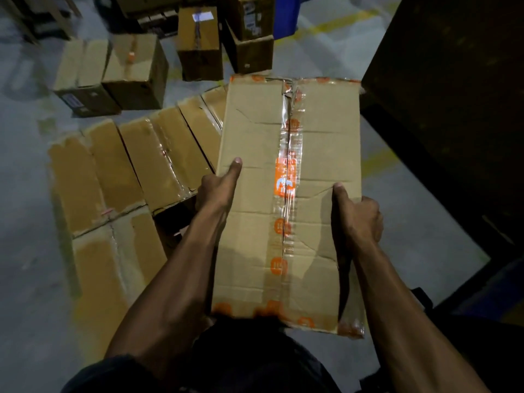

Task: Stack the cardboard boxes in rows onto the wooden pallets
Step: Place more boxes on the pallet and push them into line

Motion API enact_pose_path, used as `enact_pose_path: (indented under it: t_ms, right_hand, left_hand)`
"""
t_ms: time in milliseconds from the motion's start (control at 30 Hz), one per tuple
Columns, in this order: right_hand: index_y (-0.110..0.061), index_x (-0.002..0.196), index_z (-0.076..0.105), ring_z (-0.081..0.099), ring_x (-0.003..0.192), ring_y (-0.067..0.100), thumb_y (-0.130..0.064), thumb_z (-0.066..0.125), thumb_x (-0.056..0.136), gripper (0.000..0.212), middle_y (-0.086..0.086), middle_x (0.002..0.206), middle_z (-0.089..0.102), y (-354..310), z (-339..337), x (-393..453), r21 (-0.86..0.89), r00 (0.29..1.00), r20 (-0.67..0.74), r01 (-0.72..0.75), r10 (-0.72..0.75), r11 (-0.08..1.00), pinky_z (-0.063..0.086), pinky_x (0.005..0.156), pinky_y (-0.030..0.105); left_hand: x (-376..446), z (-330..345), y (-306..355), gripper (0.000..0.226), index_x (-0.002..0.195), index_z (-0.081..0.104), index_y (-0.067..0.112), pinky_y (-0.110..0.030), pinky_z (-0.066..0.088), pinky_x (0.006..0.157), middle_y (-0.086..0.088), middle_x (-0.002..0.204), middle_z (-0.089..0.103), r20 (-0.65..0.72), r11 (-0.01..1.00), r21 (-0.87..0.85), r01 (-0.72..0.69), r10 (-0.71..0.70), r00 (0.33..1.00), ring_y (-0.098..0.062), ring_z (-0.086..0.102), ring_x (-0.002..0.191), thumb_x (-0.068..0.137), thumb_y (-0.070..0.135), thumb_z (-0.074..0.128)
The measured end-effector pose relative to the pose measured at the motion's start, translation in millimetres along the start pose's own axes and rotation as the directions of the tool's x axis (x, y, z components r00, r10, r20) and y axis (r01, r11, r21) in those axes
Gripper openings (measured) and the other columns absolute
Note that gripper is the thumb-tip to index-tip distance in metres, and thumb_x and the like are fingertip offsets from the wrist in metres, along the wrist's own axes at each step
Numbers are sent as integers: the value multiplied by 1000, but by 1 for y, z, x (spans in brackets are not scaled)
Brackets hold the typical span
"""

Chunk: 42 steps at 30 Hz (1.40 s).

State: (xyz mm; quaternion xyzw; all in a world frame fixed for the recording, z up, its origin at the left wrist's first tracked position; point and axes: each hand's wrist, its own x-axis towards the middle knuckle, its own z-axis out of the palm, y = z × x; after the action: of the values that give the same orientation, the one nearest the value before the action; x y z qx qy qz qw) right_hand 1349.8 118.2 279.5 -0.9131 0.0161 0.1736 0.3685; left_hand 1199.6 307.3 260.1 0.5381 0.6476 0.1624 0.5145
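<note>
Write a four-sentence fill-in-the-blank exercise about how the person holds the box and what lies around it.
1. The person carries the taped cardboard box with ____ hands.
2. The left hand lays its ____ on the box's top face, as does the right hand.
3. The tape along the box's seam carries ____ printing.
4. The row of boxes already laid down lies to the person's ____.

Missing words: both; thumb; orange; left

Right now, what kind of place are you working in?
Probably a warehouse: a bare concrete floor with yellow line markings, taped cardboard boxes laid in a row, more loose boxes beyond.
</note>
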Motion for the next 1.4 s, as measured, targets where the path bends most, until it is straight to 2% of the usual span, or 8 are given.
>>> enact_pose_path:
  t_ms: [167, 400, 633, 800, 967, 1133, 1300, 1400]
  right_hand:
    - [-12, 115, 69, 61, 109, 39, -79, 52, 77, 78, 17, 119, 68, -16, 39, -5, -52, 998, 66, -3, 7, 999, 50, 96, 46]
    - [-6, 129, 60, 55, 121, 41, -70, 56, 87, 77, 22, 132, 60, -43, 67, 5, -133, 978, 201, 79, -51, 988, 43, 96, 43]
    - [-4, 125, 61, 57, 117, 42, -70, 54, 88, 76, 22, 127, 62, -51, 100, 42, -217, 919, 366, 234, -143, 948, 45, 91, 42]
    - [-3, 130, 57, 56, 118, 41, -67, 52, 91, 75, 21, 132, 60, -30, 121, 61, -256, 841, 524, 306, -135, 917, 43, 88, 40]
    - [-3, 132, 55, 57, 117, 40, -70, 49, 92, 78, 20, 132, 60, 2, 146, 67, -314, 783, 612, 366, -108, 876, 46, 95, 43]
    - [-3, 134, 55, 54, 122, 41, -66, 50, 93, 76, 21, 136, 58, 41, 186, 66, -351, 758, 646, 397, -88, 848, 44, 98, 44]
    - [-1, 139, 51, 51, 128, 41, -64, 52, 93, 79, 22, 141, 54, 91, 246, 68, -386, 774, 631, 374, -55, 843, 42, 100, 42]
    - [-1, 141, 50, 50, 129, 41, -65, 53, 92, 81, 21, 143, 53, 123, 280, 68, -386, 786, 616, 354, -48, 852, 41, 102, 42]
  left_hand:
    - [26, -23, -17, 93, 131, 57, 7, -39, 48, 94, -12, 130, 61, -50, 999, 12, 48, -47, 998, -32, 57, 108, 77, 82, 56]
    - [44, -45, -32, 100, 133, 59, 12, -45, 51, 99, -7, 128, 65, -109, 987, -74, 143, -150, 983, -34, 62, 113, 68, 88, 54]
    - [43, -30, -66, 63, 119, 65, 21, -38, 53, 90, 1, 110, 69, -228, 971, -141, 192, -221, 948, -25, 62, 92, 84, 73, 57]
    - [23, -12, -96, 57, 130, 52, 17, -32, 44, 88, 2, 116, 60, -314, 956, -151, 250, -287, 905, -22, 57, 102, 93, 59, 58]
    - [14, 7, -142, 71, 143, 43, 24, -48, 46, 106, -5, 137, 59, -364, 944, -127, 304, -330, 871, -33, 56, 124, 89, 68, 55]
    - [27, 16, -202, 80, 150, 29, 28, -54, 46, 104, -9, 145, 51, -375, 925, -75, 372, -372, 849, -36, 53, 127, 87, 73, 48]
    - [68, 26, -276, 74, 151, 28, 22, -32, 43, 88, -8, 136, 57, -395, 929, -24, 369, -348, 850, -33, 58, 120, 94, 58, 57]
    - [90, 29, -314, 68, 152, 29, 19, -9, 39, 70, 4, 124, 53, -382, 937, 17, 350, -317, 868, -17, 54, 108, 98, 49, 58]
